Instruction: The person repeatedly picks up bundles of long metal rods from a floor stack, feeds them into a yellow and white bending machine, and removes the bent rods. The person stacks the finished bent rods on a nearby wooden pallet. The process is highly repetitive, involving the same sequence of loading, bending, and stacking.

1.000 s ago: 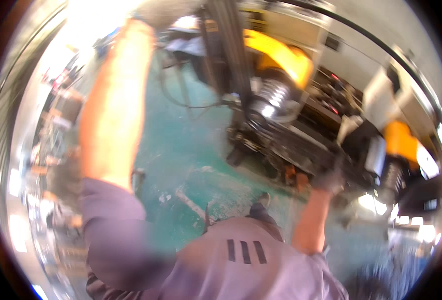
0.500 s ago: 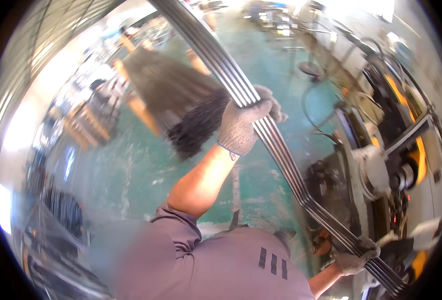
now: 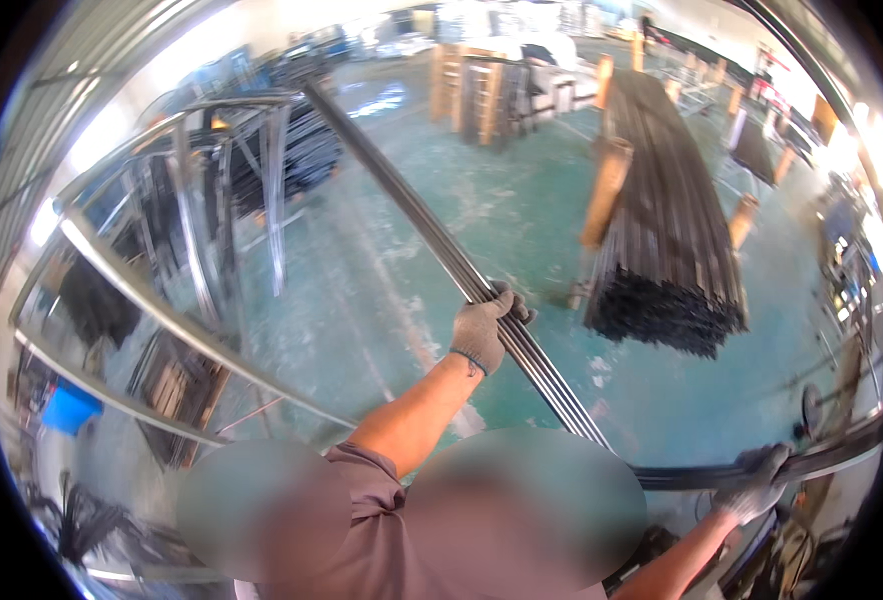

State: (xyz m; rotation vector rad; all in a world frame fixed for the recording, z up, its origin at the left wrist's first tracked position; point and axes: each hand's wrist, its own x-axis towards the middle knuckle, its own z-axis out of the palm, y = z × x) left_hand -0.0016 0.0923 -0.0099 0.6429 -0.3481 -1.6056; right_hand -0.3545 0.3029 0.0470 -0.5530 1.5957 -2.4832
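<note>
I hold a bundle of several long, thin metal bars (image 3: 387,180), bent at an angle near my body. My left hand (image 3: 482,332), in a grey knit glove, is wrapped round the straight stretch that slants up and away to the left. In a matching glove, my right hand (image 3: 752,487) grips the stretch past the bend, which runs off to the lower right. A blurred patch over my torso borders the bend and hides part of that area.
A tall stack of long dark bars (image 3: 662,210) lies between wooden posts (image 3: 610,185) ahead to the right. On the left, a metal rack's rail (image 3: 162,308) crosses close to me, with a blue bin (image 3: 70,407) beyond it. Wooden frames (image 3: 472,95) stand farther back.
My view has turned left: the dark stack has shifted to the right, the rack has come into sight, and the machine at right has mostly left the picture. Both hands still grip the bars.
</note>
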